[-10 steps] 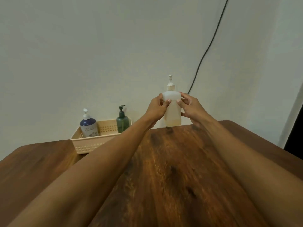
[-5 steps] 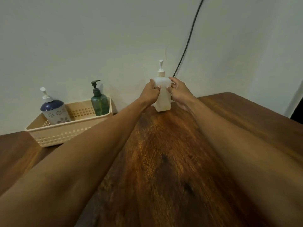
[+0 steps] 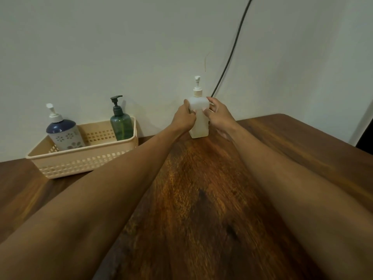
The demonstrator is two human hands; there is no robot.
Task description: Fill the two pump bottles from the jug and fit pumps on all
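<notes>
Lowered onto the far edge of the table (image 3: 282,150), right of the basket (image 3: 84,160), and gripped still — left hand (image 3: 184,119) and right hand (image 3: 219,116) curled round the white pump bottle (image 3: 198,126). Pumps on this, the blue bottle (image 3: 64,136) and the green bottle (image 3: 121,126) — probably only letting go left.

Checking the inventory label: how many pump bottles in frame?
3: floral bottle and green bottle in the basket; white bottle on the table, held by left hand and right hand. None seems hidden.
</notes>
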